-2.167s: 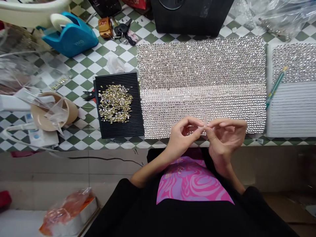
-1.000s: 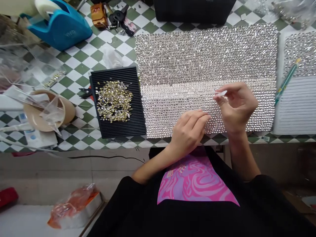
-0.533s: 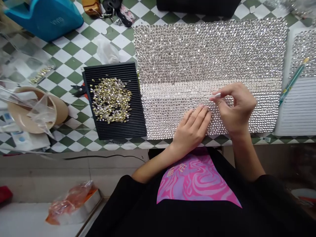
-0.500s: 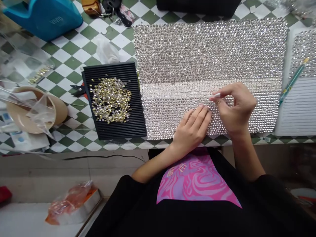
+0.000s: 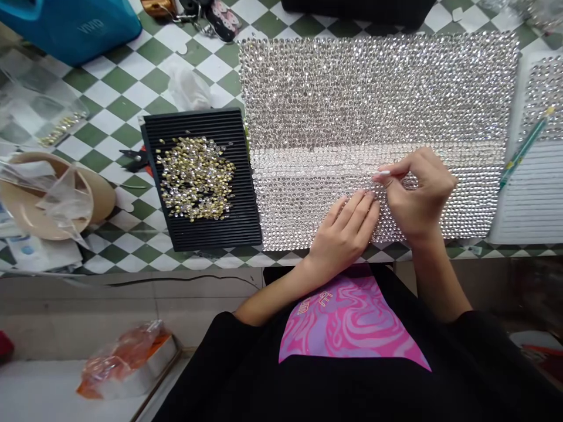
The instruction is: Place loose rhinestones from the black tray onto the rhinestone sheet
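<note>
A wide sheet covered in rows of clear rhinestones point(image 5: 373, 94) lies on the green and white checked table. My left hand point(image 5: 345, 228) rests flat on its lower part, fingers stretched out and holding nothing. To its right, my right hand point(image 5: 417, 190) is pinched over the sheet's middle, at a paler band of rows. A small white tip shows at the thumb and forefinger; what they grip, if anything, is too small to name. Left of the sheet, a black ribbed tray point(image 5: 200, 234) bears a pile of gold and clear stones point(image 5: 197, 179).
At the right lie a white ridged board point(image 5: 532, 199) and a green pen point(image 5: 525, 149). On the left are black-tipped pliers point(image 5: 134, 159), a beige bowl point(image 5: 103, 193) with plastic scraps, and a blue tape dispenser point(image 5: 92, 29). Keys point(image 5: 222, 20) and a black box point(image 5: 360, 9) are at the back.
The view has shifted slightly, so things on the left stand a little further left. Both hands keep nearly the same place and pose on the sheet.
</note>
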A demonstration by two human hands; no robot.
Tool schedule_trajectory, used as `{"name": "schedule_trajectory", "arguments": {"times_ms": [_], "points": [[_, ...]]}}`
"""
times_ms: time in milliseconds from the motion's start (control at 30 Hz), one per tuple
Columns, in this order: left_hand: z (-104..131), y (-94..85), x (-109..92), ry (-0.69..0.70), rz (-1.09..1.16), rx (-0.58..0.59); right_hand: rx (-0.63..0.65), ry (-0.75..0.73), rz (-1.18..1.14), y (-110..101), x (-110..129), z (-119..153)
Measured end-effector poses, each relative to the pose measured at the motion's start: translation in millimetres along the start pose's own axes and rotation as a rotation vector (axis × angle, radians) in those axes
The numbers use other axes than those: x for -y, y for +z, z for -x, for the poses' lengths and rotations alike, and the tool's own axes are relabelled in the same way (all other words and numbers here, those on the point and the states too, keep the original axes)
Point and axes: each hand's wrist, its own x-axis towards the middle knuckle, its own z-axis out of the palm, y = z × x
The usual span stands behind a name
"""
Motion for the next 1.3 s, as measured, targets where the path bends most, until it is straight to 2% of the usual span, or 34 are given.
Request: {"name": "schedule_trajectory", "arguments": {"times_ms": [167,467,667,1167,1300], "points": [[-0.2,-0.5,-0.2,-0.004,0.033,0.004,0.015,0.001,-0.015,0.1,0.0,0.2],[-1.3,-0.1,0.0,0.018,-0.037,-0.018,0.006,0.021,-0.008,-1.3,-1.7,1.3],[-2.7,-1.3,-0.8,0.028,-0.125,-0.021,0.08,0.107,-0.019,-5.4,0.6,1.3],[-2.8,-1.0,-0.8,0.029,-0.126,-0.03,0.147,0.144,0.031,-8.8,-4.6,0.2],[-2.8,-0.5,-0.7,0.03,-0.134,-0.031,0.131,0.128,0.053,-9.5,-5.6,-0.1]]}}
